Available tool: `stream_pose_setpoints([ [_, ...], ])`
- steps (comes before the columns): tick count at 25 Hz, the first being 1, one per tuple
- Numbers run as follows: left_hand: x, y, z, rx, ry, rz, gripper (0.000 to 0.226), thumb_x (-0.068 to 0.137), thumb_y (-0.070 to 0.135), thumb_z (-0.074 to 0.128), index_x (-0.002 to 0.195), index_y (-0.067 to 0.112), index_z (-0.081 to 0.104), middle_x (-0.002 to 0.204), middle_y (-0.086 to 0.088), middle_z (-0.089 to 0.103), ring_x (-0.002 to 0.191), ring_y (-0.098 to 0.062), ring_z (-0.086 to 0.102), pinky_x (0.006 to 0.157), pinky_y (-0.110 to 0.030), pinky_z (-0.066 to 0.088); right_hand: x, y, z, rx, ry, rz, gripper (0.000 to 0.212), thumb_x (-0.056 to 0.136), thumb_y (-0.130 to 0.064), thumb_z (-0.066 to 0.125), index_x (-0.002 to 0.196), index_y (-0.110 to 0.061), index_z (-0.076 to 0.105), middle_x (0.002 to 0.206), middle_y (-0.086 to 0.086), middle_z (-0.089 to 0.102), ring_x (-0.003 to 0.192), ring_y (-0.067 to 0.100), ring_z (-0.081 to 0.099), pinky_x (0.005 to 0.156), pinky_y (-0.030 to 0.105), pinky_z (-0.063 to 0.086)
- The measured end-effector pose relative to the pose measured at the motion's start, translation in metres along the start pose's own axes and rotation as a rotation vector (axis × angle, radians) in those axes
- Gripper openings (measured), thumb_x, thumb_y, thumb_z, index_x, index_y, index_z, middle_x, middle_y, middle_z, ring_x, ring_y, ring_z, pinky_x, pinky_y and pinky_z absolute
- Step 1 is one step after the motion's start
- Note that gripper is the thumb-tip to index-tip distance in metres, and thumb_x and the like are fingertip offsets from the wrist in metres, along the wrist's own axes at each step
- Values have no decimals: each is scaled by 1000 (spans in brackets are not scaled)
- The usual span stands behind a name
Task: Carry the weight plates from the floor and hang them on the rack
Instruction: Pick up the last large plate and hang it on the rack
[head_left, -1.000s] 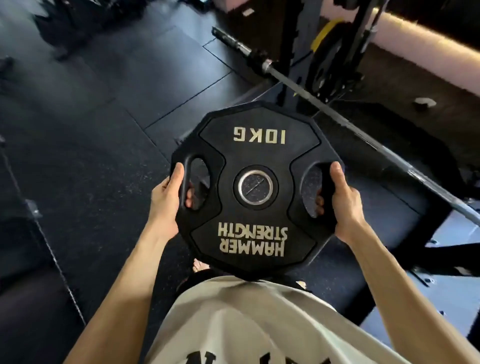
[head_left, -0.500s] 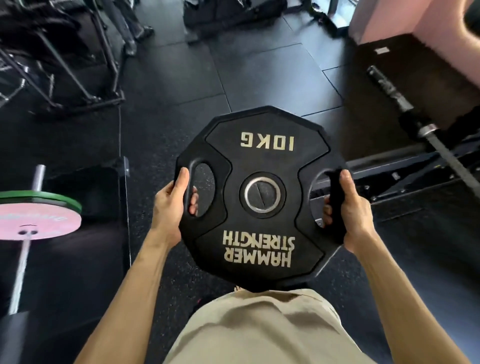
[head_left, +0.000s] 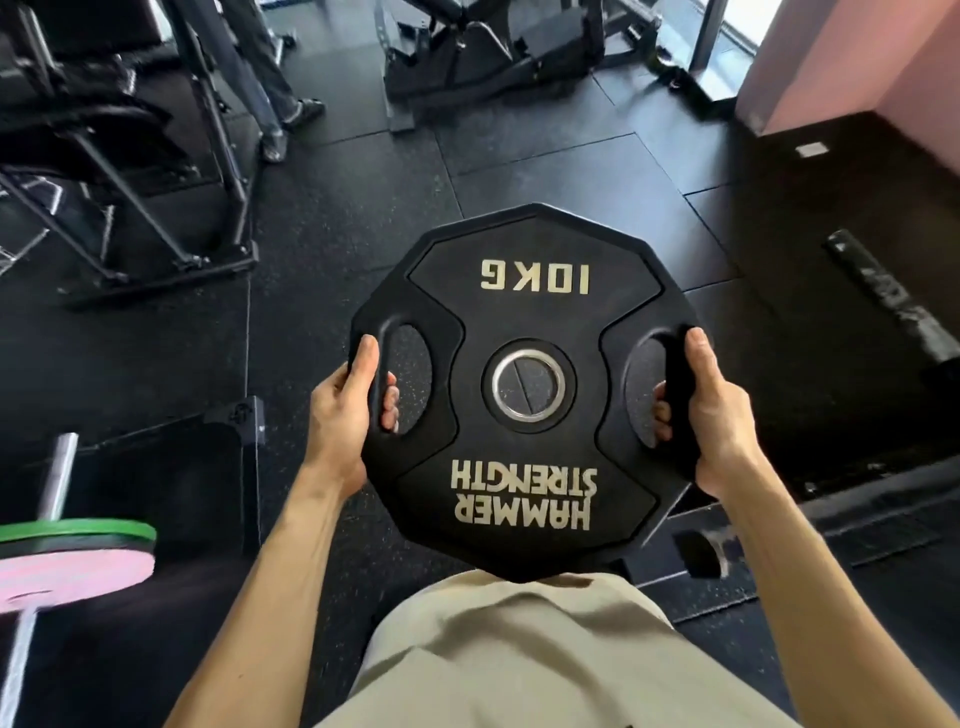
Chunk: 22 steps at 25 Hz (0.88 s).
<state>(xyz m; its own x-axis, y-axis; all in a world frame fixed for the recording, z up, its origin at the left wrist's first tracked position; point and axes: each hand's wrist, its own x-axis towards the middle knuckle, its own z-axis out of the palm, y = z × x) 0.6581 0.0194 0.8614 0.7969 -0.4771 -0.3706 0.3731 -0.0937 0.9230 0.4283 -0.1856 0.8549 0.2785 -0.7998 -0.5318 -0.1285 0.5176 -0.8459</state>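
While I watch from the head camera looking down, these are the things I can make out.

Weight plate: a black many-sided plate held flat and level in front of the body, above the floor, touching nothing but the hands. Pale lettering on it reads upside down from my view: "10KG" on the far side, "HAMMER STRENGTH" on the near side. A metal ring lines its centre hole.

Left hand: the left hand grips the plate's left handle slot, thumb lying along the top edge, fingers curled up through the opening.

Right hand: the right hand grips the right handle slot the same way, thumb on top, fingertips showing inside the opening.

Floor: dark speckled rubber tiles spread under everything.

Near left: a pink plate with a green plate just behind it, both on a steel bar, blurred.

Far left: black machine frames standing on the floor.

Far middle: more black gym equipment.

Right: a dark bar end lying on the floor, well apart from the plate.

Far right: a pink wall.

Near middle: my view of the person's beige shirt, just under the plate's near edge.
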Motion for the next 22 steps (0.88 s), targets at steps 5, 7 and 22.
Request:
stream_pose_setpoints([
  [5, 120, 52, 46, 12, -43, -18, 47, 86, 56, 65, 82, 9, 61, 62, -3, 57, 48, -13, 46, 47, -26, 39, 85, -66, 51, 26, 66, -6, 67, 77, -74, 59, 66, -8, 60, 49, 5, 51, 42, 21, 44, 54, 34, 40],
  [7, 178, 69, 72, 40, -67, -20, 47, 86, 56, 65, 82, 9, 61, 62, -4, 58, 48, -13, 47, 48, -27, 39, 128, -90, 71, 45, 109, -25, 66, 78, -72, 58, 66, -7, 60, 49, 5, 51, 42, 20, 44, 53, 33, 41],
  [22, 583, 201, 324, 216, -402, -25, 48, 86, 59, 63, 82, 11, 59, 66, -2, 57, 52, -12, 49, 49, -26, 41, 439, -286, 166, 251, 380, -27, 64, 78, -72, 59, 69, -8, 61, 54, 5, 54, 44, 18, 49, 51, 29, 43],
])
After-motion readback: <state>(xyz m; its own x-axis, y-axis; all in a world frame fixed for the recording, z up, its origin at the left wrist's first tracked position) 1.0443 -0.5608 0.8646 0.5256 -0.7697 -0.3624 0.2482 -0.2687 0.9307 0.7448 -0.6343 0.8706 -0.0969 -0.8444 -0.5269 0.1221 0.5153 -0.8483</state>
